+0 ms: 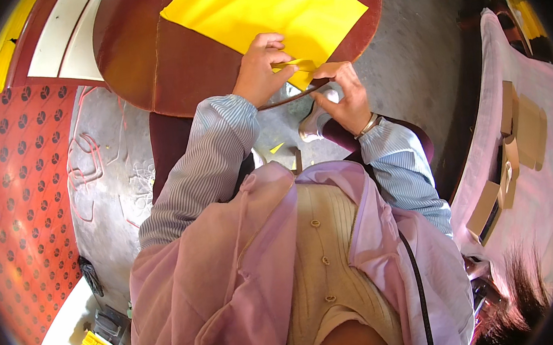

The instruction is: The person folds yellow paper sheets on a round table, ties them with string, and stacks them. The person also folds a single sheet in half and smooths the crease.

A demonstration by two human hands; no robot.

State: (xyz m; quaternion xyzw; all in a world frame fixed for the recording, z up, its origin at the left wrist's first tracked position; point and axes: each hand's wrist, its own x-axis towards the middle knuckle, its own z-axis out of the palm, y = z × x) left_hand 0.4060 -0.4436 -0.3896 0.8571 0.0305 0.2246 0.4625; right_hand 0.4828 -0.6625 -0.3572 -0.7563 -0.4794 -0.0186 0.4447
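A yellow sheet (pixel 269 9), paper or thin cloth, lies on the round brown tabletop (pixel 201 67). Its near corner reaches the table's edge, where a narrow strip is folded up. My left hand (pixel 261 69) is closed there, pinching the folded yellow strip between thumb and fingers. Just right of it, my right hand (pixel 347 97) curls at the table's rim. Its index finger is at the yellow corner and its thumb is lower, apart from the finger. I see nothing held between them.
Below the table are a white shoe (pixel 313 122) and a small yellow scrap (pixel 277 148) on the grey floor. Red patterned sheeting (pixel 24 188) covers the left side. At the right, open cardboard boxes (pixel 528 131) rest on a pink-white cloth (pixel 483 95). Pale cords (pixel 87 156) trail over the floor.
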